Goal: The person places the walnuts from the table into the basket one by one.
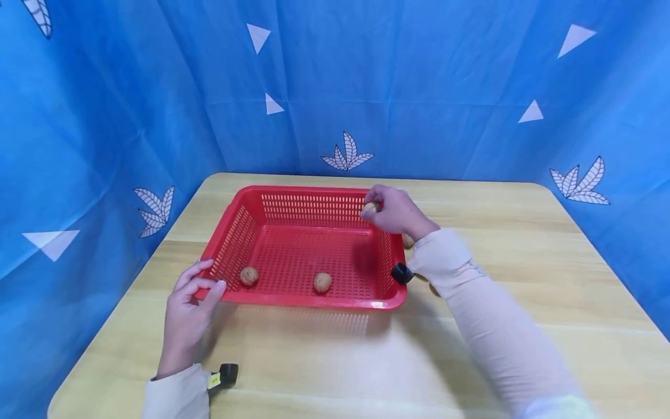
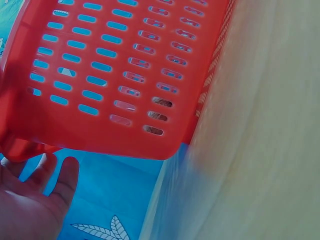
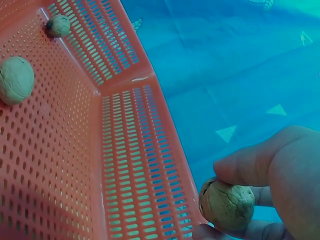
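A red plastic basket (image 1: 314, 304) with slotted walls sits on the table. Inside it lie two walnuts, one (image 1: 249, 276) by the left wall and another (image 1: 322, 283) near the front wall. My right hand (image 1: 395, 210) pinches a walnut (image 3: 227, 204) between thumb and fingers, above the basket's back right corner. My left hand (image 1: 191, 308) is at the front left corner, thumb and fingers around the rim; in the left wrist view its fingers (image 2: 67, 182) show just beside the basket's rim.
More walnuts lie on the table to the right of the basket, one (image 1: 407, 241) partly hidden by the right wrist and others mostly behind the sleeve. A pale wooden table (image 1: 523, 262) carries everything. Blue patterned cloth (image 1: 335, 75) hangs behind it and along its sides.
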`<act>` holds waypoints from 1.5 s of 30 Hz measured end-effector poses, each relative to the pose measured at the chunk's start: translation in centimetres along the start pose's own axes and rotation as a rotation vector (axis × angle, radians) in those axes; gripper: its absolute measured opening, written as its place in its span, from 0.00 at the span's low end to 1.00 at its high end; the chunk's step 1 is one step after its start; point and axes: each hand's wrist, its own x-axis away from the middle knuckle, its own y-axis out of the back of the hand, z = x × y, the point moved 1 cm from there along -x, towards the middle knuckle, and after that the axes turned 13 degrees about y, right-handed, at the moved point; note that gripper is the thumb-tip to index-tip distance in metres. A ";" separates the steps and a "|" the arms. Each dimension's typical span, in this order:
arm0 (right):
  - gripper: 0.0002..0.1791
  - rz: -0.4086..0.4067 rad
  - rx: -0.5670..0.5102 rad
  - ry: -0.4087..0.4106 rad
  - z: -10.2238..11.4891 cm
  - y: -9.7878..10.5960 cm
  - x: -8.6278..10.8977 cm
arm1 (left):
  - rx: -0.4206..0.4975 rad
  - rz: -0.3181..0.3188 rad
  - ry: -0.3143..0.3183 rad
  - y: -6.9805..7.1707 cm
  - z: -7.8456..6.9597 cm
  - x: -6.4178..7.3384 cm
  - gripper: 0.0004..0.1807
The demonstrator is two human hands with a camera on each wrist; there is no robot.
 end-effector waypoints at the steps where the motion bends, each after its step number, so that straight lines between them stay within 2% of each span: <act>1: 0.16 0.002 -0.005 -0.002 0.0 -0.2 0.0 | -0.002 0.000 0.008 0.0 0.1 0.0 0.11; 8: 0.15 -0.013 -0.035 0.000 0.4 -0.8 -0.3 | 0.023 0.011 -0.013 0.0 0.1 0.0 0.11; 14: 0.15 -0.007 -0.076 0.000 0.7 -1.5 -0.6 | 0.005 0.003 -0.002 0.2 0.2 0.1 0.11; 26: 0.14 0.005 -0.050 0.023 1.1 -2.3 -0.9 | 0.023 0.008 -0.016 0.1 0.2 0.1 0.11; 45: 0.14 0.063 -0.055 -0.026 1.2 -3.6 -1.2 | 0.042 0.009 -0.057 0.1 0.2 0.2 0.09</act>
